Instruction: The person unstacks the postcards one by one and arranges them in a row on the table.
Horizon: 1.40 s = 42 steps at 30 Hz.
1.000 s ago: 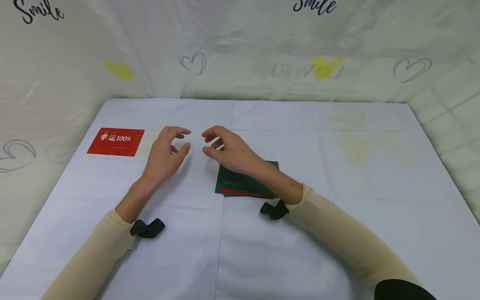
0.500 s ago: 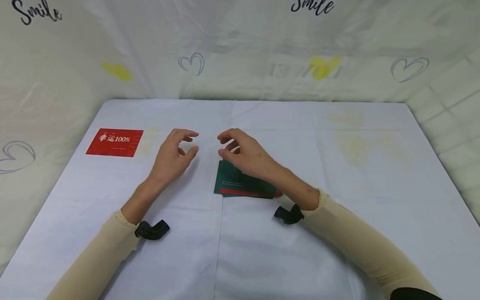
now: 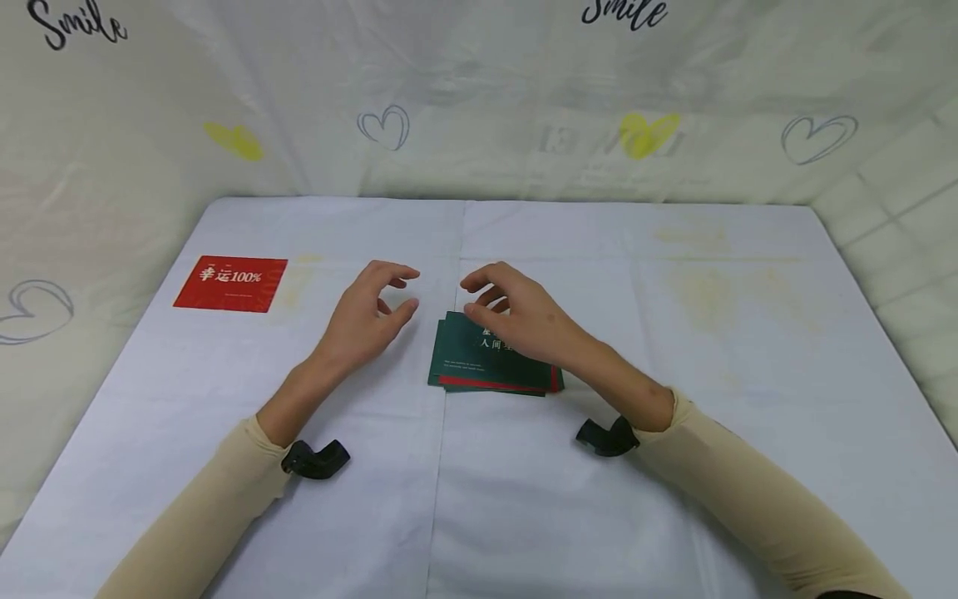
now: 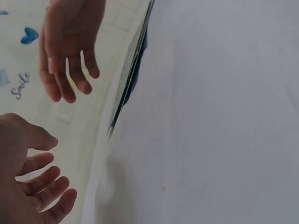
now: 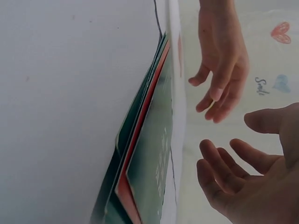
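Note:
My left hand [image 3: 370,314] hovers over the white table, left of a small stack of cards [image 3: 490,362], its fingers loosely bent around nothing. The right hand [image 3: 527,312] hangs above the far part of that stack and hides some of it; its fingers are relaxed and hold nothing. Dark green cards with white lettering make up most of the stack, and a red one shows between them. In the right wrist view the stacked cards [image 5: 152,130] lie slightly fanned, with both hands above them. A red card [image 3: 230,284] with white print lies flat at the far left.
The table [image 3: 711,333] is covered with a white cloth. Behind it hangs a pale curtain [image 3: 486,75] printed with hearts and "Smile". Each wrist carries a black curved device [image 3: 316,460] on the sleeve.
Both hands have drifted to the right and slightly nearer, the right hand somewhat farther, uncovering more of the green stack's top. The cards stay where they were.

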Available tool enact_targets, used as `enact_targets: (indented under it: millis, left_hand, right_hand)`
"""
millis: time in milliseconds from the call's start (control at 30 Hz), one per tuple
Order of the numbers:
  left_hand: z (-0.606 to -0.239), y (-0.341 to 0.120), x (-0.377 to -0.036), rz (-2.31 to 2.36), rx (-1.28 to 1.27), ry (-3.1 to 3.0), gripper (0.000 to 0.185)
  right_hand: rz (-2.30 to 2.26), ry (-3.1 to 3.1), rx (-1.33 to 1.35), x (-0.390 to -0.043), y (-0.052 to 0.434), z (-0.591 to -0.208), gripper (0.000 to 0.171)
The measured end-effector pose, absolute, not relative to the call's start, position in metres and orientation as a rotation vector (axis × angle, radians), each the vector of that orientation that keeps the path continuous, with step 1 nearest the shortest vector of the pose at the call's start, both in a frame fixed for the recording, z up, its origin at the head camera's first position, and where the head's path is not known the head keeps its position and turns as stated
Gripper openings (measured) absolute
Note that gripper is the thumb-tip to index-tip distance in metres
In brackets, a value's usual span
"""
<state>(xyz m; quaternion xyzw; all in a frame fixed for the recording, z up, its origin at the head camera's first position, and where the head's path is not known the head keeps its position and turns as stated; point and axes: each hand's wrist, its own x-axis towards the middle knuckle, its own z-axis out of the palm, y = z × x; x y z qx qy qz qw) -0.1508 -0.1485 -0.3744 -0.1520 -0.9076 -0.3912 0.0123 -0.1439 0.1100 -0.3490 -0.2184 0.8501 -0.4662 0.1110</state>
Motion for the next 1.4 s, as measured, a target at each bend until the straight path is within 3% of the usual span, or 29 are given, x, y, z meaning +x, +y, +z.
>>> enact_targets:
  millis: [700, 933, 1400]
  left_hand:
    - [-0.379, -0.125, -0.14, -1.07, -0.751, -3.017, 0.053]
    - [-0.382, -0.122, -0.136, -0.975, -0.875, -3.077, 0.068]
    - [-0.388, -0.117, -0.133, -0.851, -1.034, -3.034, 0.075]
  right_hand:
    - [-1.07, 2.678, -0.708, -0.131, 0.151, -0.356, 0.032]
    - [-0.918, 2.674, -0.714, -0.131, 0.156, -0.357, 0.038]
    - [-0.635, 2.658, -0.753, -0.126, 0.155, -0.363, 0.062]
